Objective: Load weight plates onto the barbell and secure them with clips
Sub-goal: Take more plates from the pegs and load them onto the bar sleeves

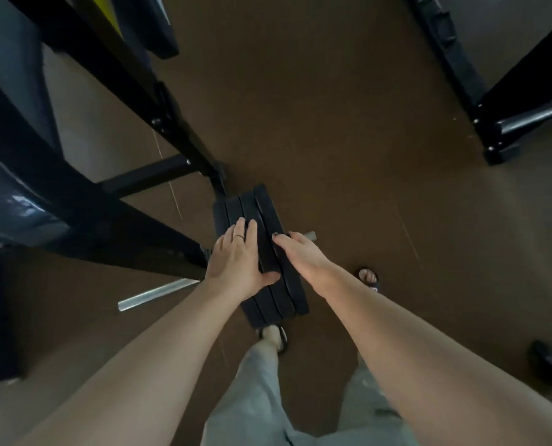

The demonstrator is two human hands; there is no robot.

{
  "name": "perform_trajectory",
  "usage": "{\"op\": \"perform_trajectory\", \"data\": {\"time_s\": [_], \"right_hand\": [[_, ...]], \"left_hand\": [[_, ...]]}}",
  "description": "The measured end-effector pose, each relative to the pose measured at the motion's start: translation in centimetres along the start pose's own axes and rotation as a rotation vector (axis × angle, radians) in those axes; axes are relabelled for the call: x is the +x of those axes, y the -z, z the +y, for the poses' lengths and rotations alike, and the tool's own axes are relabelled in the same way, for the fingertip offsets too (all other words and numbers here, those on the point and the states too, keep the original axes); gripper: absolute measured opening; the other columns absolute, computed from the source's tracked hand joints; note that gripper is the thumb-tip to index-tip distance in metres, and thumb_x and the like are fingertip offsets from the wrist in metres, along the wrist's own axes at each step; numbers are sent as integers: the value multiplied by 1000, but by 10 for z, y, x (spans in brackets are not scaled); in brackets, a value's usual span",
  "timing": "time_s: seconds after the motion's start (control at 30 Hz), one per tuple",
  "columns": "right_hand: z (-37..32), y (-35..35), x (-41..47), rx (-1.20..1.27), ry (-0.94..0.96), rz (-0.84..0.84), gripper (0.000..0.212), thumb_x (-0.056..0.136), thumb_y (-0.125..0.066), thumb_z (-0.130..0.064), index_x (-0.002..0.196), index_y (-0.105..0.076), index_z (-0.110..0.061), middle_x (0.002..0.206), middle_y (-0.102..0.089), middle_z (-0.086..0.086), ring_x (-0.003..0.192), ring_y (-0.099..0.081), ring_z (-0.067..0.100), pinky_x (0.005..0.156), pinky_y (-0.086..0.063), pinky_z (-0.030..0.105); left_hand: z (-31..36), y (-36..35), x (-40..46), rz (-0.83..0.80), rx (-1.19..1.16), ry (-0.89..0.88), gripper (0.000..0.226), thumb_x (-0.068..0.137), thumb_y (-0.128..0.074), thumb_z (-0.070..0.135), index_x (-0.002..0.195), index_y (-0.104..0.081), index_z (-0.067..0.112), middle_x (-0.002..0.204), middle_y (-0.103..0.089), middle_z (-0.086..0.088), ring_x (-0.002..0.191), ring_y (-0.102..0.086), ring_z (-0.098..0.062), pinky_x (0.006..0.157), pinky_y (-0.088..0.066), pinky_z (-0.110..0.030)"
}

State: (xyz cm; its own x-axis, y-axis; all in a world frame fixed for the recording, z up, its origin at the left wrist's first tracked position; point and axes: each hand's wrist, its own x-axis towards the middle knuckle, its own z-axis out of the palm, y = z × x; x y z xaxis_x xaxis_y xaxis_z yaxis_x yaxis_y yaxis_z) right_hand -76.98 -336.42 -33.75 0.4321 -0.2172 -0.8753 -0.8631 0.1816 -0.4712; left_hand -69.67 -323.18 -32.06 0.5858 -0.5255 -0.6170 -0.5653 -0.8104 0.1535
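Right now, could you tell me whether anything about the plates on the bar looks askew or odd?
Nothing stands out: the black plates sit side by side on the barbell, both hands on them. No clip shows on the short bar end.

Plates (261, 252) stacked on the bar (158, 292); rack (113, 201) to their left, bar end (310, 235) protruding right.

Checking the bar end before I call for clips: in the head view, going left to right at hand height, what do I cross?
Bare bar section → left hand flat on the plates → stacked black weight plates → right hand at the outermost plate → sleeve tip → sandalled foot.
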Motion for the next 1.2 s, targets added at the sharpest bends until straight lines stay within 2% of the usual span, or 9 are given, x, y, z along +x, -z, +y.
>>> {"op": "perform_trajectory", "data": {"time_s": [0.07, 0.17, 0.23, 0.4, 0.57, 0.8, 0.9, 1.07, 1.2], "right_hand": [[-8, 1, 15, -3, 8, -32, 34, 103, -55, -47, 130, -56, -27, 116, -65, -6, 103, -60, 13, 97, -45, 34], [-14, 0, 31, -38, 31, -93, 75, 88, -57, -60, 153, -46, -26, 144, -60, -1, 130, -57, 23, 113, -45, 45], [-10, 1, 45, -43, 32, -121, 90, 76, -56, -67, 158, -39, -33, 152, -55, -2, 136, -54, 24, 116, -43, 48], [-31, 13, 61, -100, 43, -155, 66, 98, -51, -57, 158, -40, -32, 152, -53, -1, 138, -52, 24, 116, -42, 46], [-58, 4, 89, -94, 22, -150, 81, 90, -48, -69, 159, -39, -28, 156, -49, 4, 141, -48, 30, 118, -38, 54], [-79, 1, 111, 22, -56, -155, 77, 104, -45, -61, 165, -25, -19, 169, -30, 8, 154, -30, 33, 124, -24, 48], [-77, -3, 111, 33, -91, -143, 77, 103, -44, -62, 165, -26, -20, 168, -31, 9, 153, -32, 34, 125, -25, 50], [-68, -10, 112, 18, 7, -84, 62, 110, -31, -52, 165, -26, -22, 166, -36, 9, 151, -36, 32, 124, -28, 49], [-59, -13, 103, 2, 48, -89, 61, 110, -28, -53, 166, -22, -28, 167, -34, 6, 152, -36, 31, 125, -28, 52]], "left_hand": [[-1, -5, 3, 27, -19, 27, 114, 87, -66, 67, 164, -2, 14, 173, -5, -12, 159, -9, -29, 127, -16, -42], [8, -11, 5, 69, -39, 63, 111, 87, -66, 66, 165, -1, 20, 172, -7, -13, 158, -10, -32, 127, -19, -43], [17, -13, 6, 80, -38, 105, 111, 87, -66, 67, 165, -1, 22, 172, -9, -15, 158, -10, -33, 127, -19, -44], [27, -15, 12, 120, -18, 163, 114, 84, -66, 70, 165, 0, 24, 170, -15, -12, 157, -14, -33, 128, -20, -44], [15, -16, 19, 74, -30, 149, 116, 84, -62, 74, 164, 8, 28, 171, -5, -11, 157, -6, -36, 129, -15, -47], [1, -21, 32, 49, -58, 94, 119, 84, -60, 75, 163, 15, 26, 168, 2, -14, 155, 1, -40, 126, -9, -55], [0, -32, 27, 67, -47, 69, 119, 83, -58, 77, 164, 11, 22, 168, -2, -18, 155, -3, -43, 125, -10, -58], [2, -32, 30, 39, -46, 64, 117, 87, -51, 79, 161, 21, 23, 169, 12, -14, 156, 9, -39, 126, 0, -54], [-2, -27, 25, -9, -83, 54, 127, 82, -64, 75, 160, 24, 27, 169, 17, -9, 157, 14, -35, 127, 1, -50]]}}
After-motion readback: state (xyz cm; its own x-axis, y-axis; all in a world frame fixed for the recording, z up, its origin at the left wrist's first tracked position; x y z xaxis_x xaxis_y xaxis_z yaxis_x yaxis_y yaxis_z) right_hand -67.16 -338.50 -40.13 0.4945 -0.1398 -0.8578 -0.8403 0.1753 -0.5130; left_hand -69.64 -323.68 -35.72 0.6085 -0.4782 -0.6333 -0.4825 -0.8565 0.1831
